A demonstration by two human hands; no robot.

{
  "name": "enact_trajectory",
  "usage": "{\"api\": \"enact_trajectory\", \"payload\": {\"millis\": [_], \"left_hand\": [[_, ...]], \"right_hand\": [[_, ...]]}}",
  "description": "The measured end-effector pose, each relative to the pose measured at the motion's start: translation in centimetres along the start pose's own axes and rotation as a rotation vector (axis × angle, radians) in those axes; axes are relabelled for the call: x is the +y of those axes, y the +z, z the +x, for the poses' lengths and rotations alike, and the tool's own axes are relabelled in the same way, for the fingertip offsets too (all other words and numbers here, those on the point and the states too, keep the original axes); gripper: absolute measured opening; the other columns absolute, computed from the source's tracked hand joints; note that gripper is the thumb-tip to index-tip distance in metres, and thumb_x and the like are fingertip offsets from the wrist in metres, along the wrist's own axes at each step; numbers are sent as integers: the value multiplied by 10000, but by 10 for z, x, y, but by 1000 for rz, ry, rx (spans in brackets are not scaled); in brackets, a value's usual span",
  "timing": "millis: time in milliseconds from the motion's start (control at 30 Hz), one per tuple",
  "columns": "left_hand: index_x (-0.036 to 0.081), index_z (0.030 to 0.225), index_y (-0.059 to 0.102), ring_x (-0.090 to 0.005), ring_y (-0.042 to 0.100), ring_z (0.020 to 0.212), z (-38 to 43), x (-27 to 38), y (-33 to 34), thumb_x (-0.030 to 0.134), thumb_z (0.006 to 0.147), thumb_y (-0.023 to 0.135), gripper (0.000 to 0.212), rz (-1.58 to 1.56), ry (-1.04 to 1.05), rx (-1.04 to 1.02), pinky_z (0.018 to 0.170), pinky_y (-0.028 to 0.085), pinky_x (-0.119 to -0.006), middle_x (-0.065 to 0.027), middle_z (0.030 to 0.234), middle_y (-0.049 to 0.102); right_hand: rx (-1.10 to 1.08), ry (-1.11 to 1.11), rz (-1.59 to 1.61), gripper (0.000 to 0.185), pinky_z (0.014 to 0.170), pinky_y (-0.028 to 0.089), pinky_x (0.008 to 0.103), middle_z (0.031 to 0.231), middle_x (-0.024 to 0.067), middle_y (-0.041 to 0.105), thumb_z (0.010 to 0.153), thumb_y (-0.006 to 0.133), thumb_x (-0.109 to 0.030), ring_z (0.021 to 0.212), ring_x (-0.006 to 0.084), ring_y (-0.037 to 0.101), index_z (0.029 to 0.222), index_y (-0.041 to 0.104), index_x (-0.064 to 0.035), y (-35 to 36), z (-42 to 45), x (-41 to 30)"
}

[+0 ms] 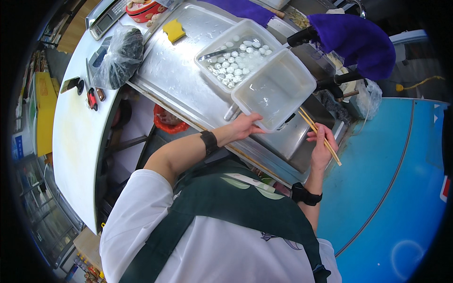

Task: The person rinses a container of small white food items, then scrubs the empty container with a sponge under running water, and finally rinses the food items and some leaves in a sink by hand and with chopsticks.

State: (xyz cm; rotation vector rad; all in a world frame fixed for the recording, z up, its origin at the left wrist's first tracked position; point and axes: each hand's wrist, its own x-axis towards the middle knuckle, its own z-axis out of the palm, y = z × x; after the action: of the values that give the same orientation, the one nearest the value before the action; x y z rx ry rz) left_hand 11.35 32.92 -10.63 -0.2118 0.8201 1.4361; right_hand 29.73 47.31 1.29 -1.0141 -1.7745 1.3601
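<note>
My left hand (pixel 247 126) grips the near corner of a translucent plastic tub (pixel 274 88), which looks to hold only a little clear liquid. A pair of wooden chopsticks (pixel 320 137) is in my right hand (pixel 324 143), beside the sink basin. Against the far left side of that tub sits another plastic tub (pixel 204 69) with many small white, round pieces (pixel 230 67) in liquid. A metal utensil (pixel 216 53) lies across them. Both tubs are at the steel drainboard and sink, their bases partly hidden.
The steel drainboard (pixel 177 70) carries a yellow sponge (pixel 173 30). Knives (pixel 91 85), a tied plastic bag (pixel 120 58) and a scale (pixel 106 21) lie on the white counter (pixel 78 131). A purple cloth (pixel 354 42) hangs by the black faucet pipes. Below is a red-lined bin (pixel 170 120).
</note>
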Motion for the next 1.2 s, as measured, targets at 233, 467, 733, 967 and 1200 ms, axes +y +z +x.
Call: {"api": "enact_trajectory", "payload": {"millis": [233,467,733,967,1200], "left_hand": [[1,1297,376,-309,569,1080,-21,33,-29,67,889,532,442,7,14,-12,825,562,-451,-143,1256,494],[10,1307,360,-310,577,1066,-39,70,-56,78,886,526,458,94,-5,-12,828,562,-452,-141,1251,496],[-13,1309,331,-327,580,1062,-48,122,-74,54,875,505,472,168,-29,34,839,559,-448,-170,1248,491],[-16,1320,303,-329,590,1052,-34,133,-54,95,912,501,467,289,-2,-10,826,567,-430,-183,1264,481],[-6,1328,291,-334,611,1012,-6,107,-31,154,943,476,457,221,-5,81,793,581,-403,-190,1247,497]], "right_hand": [[26,40,-43,259,546,483,223,765,97,632,943,539,-180,644,122,604,999,621,59,26,-2,-7],[49,49,-33,195,541,476,215,786,95,630,919,566,-118,635,112,599,981,627,57,70,-1,-16],[59,42,6,153,565,491,211,796,94,631,896,586,-72,644,113,611,960,634,58,112,2,-28],[1,-156,21,132,589,509,227,828,76,610,868,607,-53,631,121,617,941,625,56,150,42,-4],[-178,-488,-532,156,727,497,376,960,167,585,833,607,-78,816,332,619,974,595,-13,172,96,29]]}}
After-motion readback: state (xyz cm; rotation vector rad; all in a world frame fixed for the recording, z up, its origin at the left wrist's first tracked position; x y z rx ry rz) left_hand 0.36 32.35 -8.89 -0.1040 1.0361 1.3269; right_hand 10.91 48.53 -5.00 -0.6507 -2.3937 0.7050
